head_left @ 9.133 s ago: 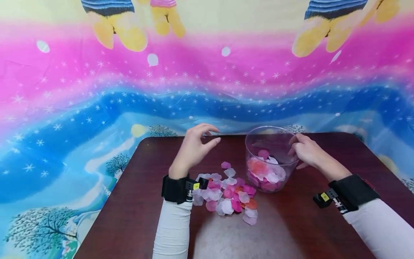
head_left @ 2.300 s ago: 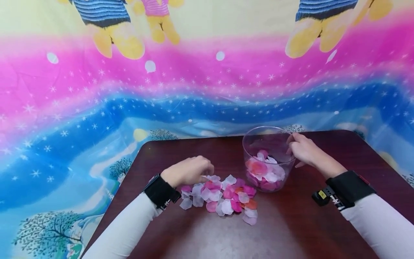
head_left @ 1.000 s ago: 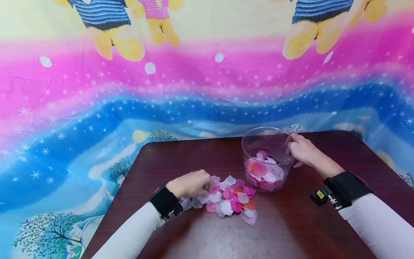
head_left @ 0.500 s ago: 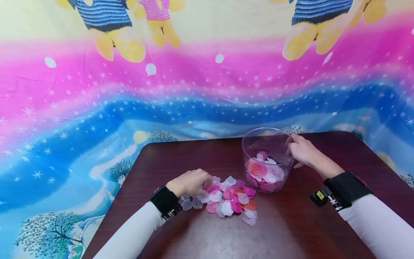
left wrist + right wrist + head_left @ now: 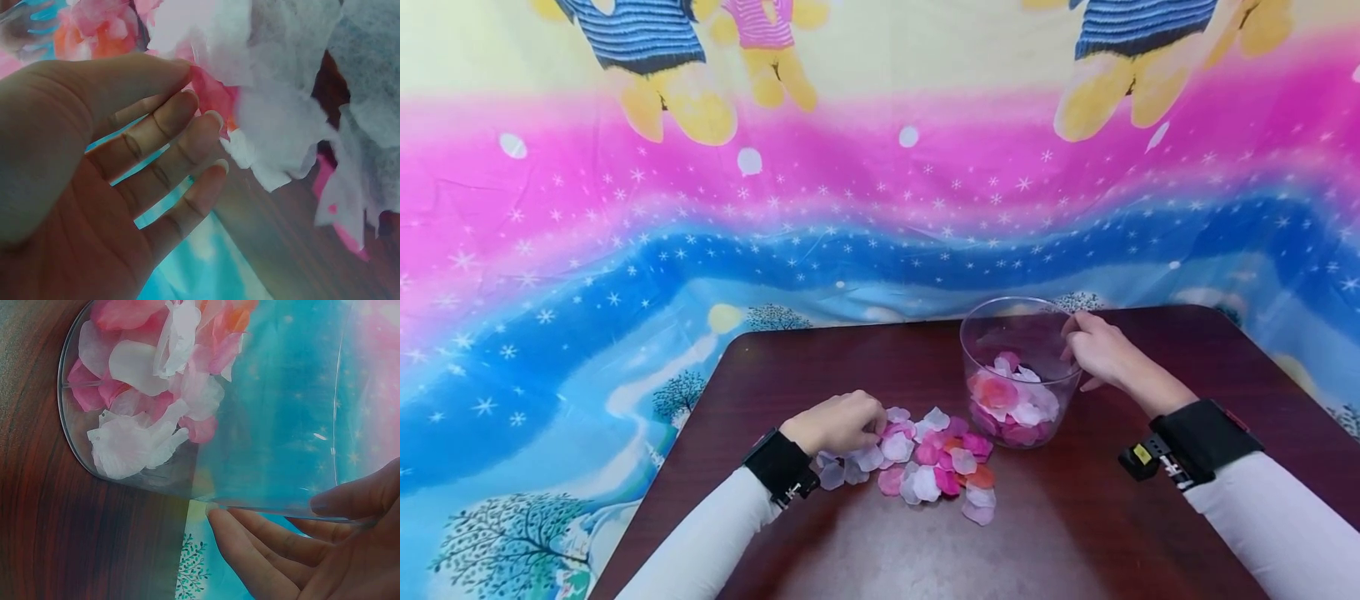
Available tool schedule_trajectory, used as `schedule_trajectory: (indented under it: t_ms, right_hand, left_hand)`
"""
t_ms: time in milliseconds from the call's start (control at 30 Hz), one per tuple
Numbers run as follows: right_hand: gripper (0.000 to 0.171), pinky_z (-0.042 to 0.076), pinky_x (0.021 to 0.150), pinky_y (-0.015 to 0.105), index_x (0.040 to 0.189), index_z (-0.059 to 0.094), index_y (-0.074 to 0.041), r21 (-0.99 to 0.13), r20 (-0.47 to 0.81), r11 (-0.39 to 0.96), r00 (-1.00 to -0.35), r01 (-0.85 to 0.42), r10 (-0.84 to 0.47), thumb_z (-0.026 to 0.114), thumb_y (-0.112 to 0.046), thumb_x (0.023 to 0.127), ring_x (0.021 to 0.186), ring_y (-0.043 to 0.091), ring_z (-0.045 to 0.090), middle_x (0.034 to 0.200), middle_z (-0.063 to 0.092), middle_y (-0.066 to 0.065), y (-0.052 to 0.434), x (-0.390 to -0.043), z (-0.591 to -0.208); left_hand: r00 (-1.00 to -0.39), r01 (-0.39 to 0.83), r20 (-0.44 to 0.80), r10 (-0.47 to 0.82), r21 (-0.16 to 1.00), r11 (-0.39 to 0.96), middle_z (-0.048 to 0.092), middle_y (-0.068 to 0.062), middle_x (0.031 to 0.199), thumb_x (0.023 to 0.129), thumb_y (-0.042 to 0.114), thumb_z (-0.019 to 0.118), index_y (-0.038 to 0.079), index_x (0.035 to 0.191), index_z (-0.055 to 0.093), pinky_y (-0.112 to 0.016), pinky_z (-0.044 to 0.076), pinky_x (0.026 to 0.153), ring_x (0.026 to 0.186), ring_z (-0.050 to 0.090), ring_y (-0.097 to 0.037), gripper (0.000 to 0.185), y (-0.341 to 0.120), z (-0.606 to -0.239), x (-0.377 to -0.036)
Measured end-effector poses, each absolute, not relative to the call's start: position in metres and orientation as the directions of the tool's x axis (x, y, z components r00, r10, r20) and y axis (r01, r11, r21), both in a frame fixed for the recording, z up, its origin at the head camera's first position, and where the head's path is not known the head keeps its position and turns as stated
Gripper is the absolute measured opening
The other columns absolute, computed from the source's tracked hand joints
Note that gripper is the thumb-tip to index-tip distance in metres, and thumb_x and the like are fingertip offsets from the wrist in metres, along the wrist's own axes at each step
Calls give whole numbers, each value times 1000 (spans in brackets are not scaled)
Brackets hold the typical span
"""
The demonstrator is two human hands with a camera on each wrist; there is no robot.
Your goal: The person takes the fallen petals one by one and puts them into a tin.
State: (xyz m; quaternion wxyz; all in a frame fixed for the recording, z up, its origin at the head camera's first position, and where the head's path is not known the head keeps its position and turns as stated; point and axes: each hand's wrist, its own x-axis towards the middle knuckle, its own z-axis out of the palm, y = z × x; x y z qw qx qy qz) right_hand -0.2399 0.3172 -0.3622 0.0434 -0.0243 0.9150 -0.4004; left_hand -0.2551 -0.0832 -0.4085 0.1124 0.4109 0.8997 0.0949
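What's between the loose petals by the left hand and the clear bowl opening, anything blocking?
Nothing visible. The left hand pinches at the petal pile; bare table lies between pile and bowl. The right hand grips only its right rim.

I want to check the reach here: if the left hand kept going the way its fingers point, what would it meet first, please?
Most likely the loose petals on the table: the left hand points right into the pile, fingertips already at its near edge. The clear bowl lies further along.
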Motion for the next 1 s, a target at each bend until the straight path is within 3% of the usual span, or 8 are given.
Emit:
schedule_trajectory:
  t_ms: [200, 467, 733, 1000]
  right_hand:
    - [43, 61, 63, 46, 133, 40, 12, -737, -64, 676, -995, -6, -78, 29, -9, 97, 93, 37, 63, 115, 59, 36, 317, -238, -363]
    - [44, 61, 63, 46, 134, 39, 13, -737, -67, 676, -995, -1, -75, 29, -9, 97, 94, 39, 63, 115, 59, 36, 316, -237, -362]
    - [43, 61, 63, 47, 133, 40, 12, -746, -76, 666, -995, 15, -62, 29, -10, 98, 94, 38, 62, 114, 59, 35, 320, -236, -362]
    - [40, 61, 63, 47, 131, 41, 11, -751, -72, 660, -996, 19, -54, 27, -12, 101, 100, 43, 60, 113, 58, 34, 316, -236, -361]
  left_hand:
    - [-604, 767, -68, 794, 218, 603, 59, 8, 80, 95, 12, 73, 13, 91, 75, -22, 48, 63, 74, 53, -9, 4, -85, -389, -257]
    - [-576, 807, 34, 817, 184, 562, 65, 6, 90, 95, 11, 72, 15, 97, 74, -24, 53, 72, 79, 59, -8, 5, -71, -332, -258]
    - [-463, 881, 135, 876, 174, 439, 64, 4, 87, 98, 11, 68, 13, 98, 72, -21, 50, 72, 78, 57, -9, 5, -8, -274, -265]
    - [-392, 915, 116, 913, 152, 373, 62, 2, 88, 101, 15, 65, 12, 101, 72, -21, 45, 76, 80, 53, -11, 8, 58, -276, -276]
